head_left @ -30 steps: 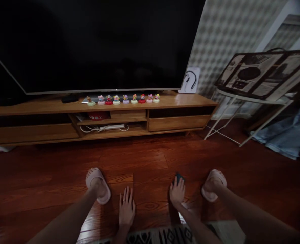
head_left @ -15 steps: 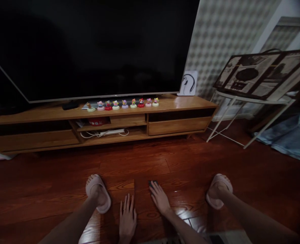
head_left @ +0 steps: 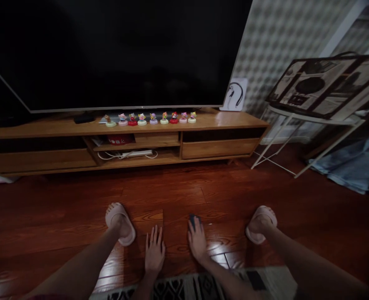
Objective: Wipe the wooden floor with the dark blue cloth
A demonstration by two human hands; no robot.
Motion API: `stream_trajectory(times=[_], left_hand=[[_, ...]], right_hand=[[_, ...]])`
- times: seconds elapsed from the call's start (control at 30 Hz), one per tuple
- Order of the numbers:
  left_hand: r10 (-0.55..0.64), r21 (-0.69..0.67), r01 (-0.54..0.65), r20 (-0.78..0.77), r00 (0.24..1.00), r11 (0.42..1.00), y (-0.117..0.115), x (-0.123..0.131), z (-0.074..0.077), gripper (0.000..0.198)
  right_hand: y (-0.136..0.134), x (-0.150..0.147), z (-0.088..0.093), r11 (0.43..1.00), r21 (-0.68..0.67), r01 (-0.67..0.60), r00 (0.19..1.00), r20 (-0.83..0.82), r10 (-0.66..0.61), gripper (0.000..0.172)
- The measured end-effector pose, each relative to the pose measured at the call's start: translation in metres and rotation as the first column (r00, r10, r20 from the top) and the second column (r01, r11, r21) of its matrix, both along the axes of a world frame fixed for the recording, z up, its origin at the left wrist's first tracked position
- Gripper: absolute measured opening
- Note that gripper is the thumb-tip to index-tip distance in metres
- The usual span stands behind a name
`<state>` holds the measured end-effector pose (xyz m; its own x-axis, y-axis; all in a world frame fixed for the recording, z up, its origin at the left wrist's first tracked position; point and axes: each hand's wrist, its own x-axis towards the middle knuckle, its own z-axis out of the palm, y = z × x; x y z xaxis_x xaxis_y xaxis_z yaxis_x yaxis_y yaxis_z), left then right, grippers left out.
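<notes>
My right hand [head_left: 198, 241] rests on the floor with its fingers over a small, dark blue-grey object [head_left: 194, 218]. Only that object's far end shows beyond the fingertips; its kind is too hidden and dim to make out. To the left, my left hand [head_left: 155, 252] lies palm down on the reddish wooden floor [head_left: 168, 191], fingers stretched and apart, holding nothing. Both hands are between my feet, which wear pale slippers, the left slipper [head_left: 128, 238] and the right slipper [head_left: 256, 234].
Ahead stands a long wooden TV cabinet [head_left: 218, 151] with a row of several small figurines [head_left: 153, 120] and a large television [head_left: 125, 54]. At right, a white-legged table [head_left: 312, 116] bears a patterned case [head_left: 315, 85]. A patterned rug [head_left: 184, 287] lies nearest me.
My right hand has shifted right along the floor, and the dark object under its fingers has moved with it. My left hand stays flat. The view has tilted slightly down.
</notes>
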<state>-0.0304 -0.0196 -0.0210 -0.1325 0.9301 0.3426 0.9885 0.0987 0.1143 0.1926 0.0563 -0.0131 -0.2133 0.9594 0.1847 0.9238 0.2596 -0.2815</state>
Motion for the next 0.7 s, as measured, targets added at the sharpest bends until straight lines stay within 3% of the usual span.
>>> stream_trajectory(times=[0.07,0.13,0.23,0.3,0.4,0.47,0.53,0.63,0.7], left_hand=[[-0.002,-0.002,0.002,-0.007,1.0,1.0,0.0,0.0,-0.001,0.063],[-0.009,0.002,0.009,-0.018,1.0,1.0,0.001,0.0,-0.004,0.063],[-0.005,0.02,0.006,-0.033,0.999,1.0,0.001,-0.001,-0.008,0.064],[-0.001,0.027,0.002,-0.039,0.999,1.0,0.002,-0.001,-0.009,0.064],[-0.004,0.029,0.006,-0.047,0.999,1.0,0.001,-0.001,-0.007,0.063],[-0.003,0.026,0.005,-0.05,0.999,1.0,0.0,0.0,-0.003,0.062],[-0.002,0.016,0.002,-0.044,0.999,1.0,-0.001,0.0,0.001,0.061],[-0.003,-0.011,0.003,-0.008,1.0,1.0,-0.002,0.001,0.008,0.06],[-0.005,-0.031,0.005,0.017,1.0,0.999,-0.002,0.001,0.011,0.06]], right_hand=[[-0.026,-0.034,-0.005,0.976,-0.003,-0.216,0.976,-0.035,0.216,0.055],[-0.036,-0.05,-0.009,0.922,0.015,-0.387,0.92,-0.058,0.388,0.058],[-0.01,-0.029,-0.007,0.871,0.04,-0.49,0.87,-0.038,0.491,0.058],[0.028,0.011,-0.001,0.921,0.051,-0.386,0.922,0.0,0.386,0.055],[0.083,0.09,0.01,0.997,0.074,-0.021,0.998,0.054,0.017,0.05],[0.101,0.139,0.014,0.979,0.079,0.187,0.978,0.074,-0.193,0.05],[0.104,0.167,0.016,0.932,0.079,0.355,0.93,0.069,-0.36,0.053],[0.089,0.154,0.016,0.816,0.087,0.572,0.817,0.021,-0.576,0.058],[0.074,0.113,0.014,0.821,0.069,0.566,0.823,0.005,-0.568,0.059]])
